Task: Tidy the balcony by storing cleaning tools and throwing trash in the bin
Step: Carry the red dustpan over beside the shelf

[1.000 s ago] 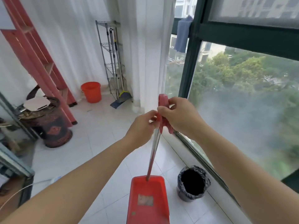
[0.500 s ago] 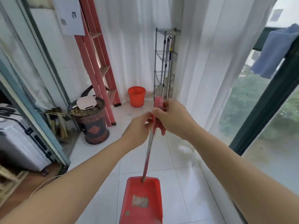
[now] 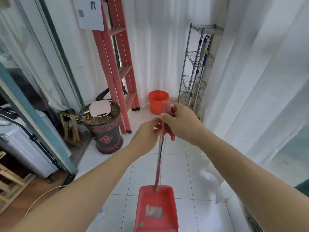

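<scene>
A red long-handled dustpan (image 3: pixel 156 210) hangs in front of me, its pan low over the white floor tiles and its thin handle rising to a red grip. My right hand (image 3: pixel 181 123) is closed around the red grip at the top. My left hand (image 3: pixel 147 136) pinches the handle just below it, touching the right hand. Far ahead, a broom and mop poles (image 3: pixel 199 71) lean against a wire rack (image 3: pixel 192 64) in the right corner. No bin is in view.
An orange bucket (image 3: pixel 158 102) stands on the floor beside the wire rack. A red stepladder (image 3: pixel 117 67) leans at the back left, next to a dark round stool (image 3: pixel 107 131) holding clutter. White curtains hang on the right. A sliding door frame and suitcase sit at left.
My view has swung left, away from the window and the black-lined bin, toward the far corner with the rack. Both hands keep their hold on the dustpan handle.
</scene>
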Tool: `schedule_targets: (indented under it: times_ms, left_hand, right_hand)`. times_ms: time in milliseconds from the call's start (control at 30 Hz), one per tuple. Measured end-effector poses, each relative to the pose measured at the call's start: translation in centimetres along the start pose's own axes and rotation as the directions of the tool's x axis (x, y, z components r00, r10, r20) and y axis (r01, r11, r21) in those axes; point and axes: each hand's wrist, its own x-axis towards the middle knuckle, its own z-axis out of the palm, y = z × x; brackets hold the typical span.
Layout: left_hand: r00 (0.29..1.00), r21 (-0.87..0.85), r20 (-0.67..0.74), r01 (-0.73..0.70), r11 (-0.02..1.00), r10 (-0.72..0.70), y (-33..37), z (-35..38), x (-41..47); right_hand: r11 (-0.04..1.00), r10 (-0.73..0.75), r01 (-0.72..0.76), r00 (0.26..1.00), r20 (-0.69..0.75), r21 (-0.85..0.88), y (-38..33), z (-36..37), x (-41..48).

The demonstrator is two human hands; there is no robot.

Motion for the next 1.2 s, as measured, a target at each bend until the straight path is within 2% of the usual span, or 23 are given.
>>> schedule_targets:
  times_ms: [133, 300, 433, 833, 967, 1200]
  left_hand:
    - [0.998, -0.254, 0.069, 0.021, 0.967, -0.004, -2.8, -0.8, 7.1]
    - [1.000, -0.030, 0.031, -0.004, 1.000, 0.005, -5.0, -2.1, 17.0]
    - [0.998, -0.026, 0.055, -0.011, 1.000, 0.012, -6.3, -2.5, 23.7]
    - [1.000, 0.061, -0.018, 0.018, 0.998, -0.017, -11.9, -1.6, 47.2]
    - [0.999, -0.067, 0.012, 0.044, 0.997, -0.043, -13.0, -1.6, 53.9]
    - [1.000, 0.035, 0.011, 0.028, 0.999, -0.028, -16.6, -2.2, 65.0]
  right_hand:
    - [1.000, -0.017, 0.017, 1.000, -0.011, -0.018, -0.1, 0.5, 7.2]
    - [0.999, 0.013, -0.015, 0.999, -0.043, -0.037, 0.0, 0.4, 16.9]
    - [0.998, 0.027, -0.030, 0.997, -0.068, -0.047, 0.6, 0.2, 23.5]
    - [1.000, 0.020, -0.021, 0.999, 0.045, 0.019, 5.6, -1.1, 47.7]
    - [1.000, 0.009, -0.010, 0.997, 0.083, 0.014, 6.4, -1.8, 55.1]
    - [0.999, 0.031, -0.030, 0.992, 0.123, -0.009, 8.0, -1.1, 67.1]
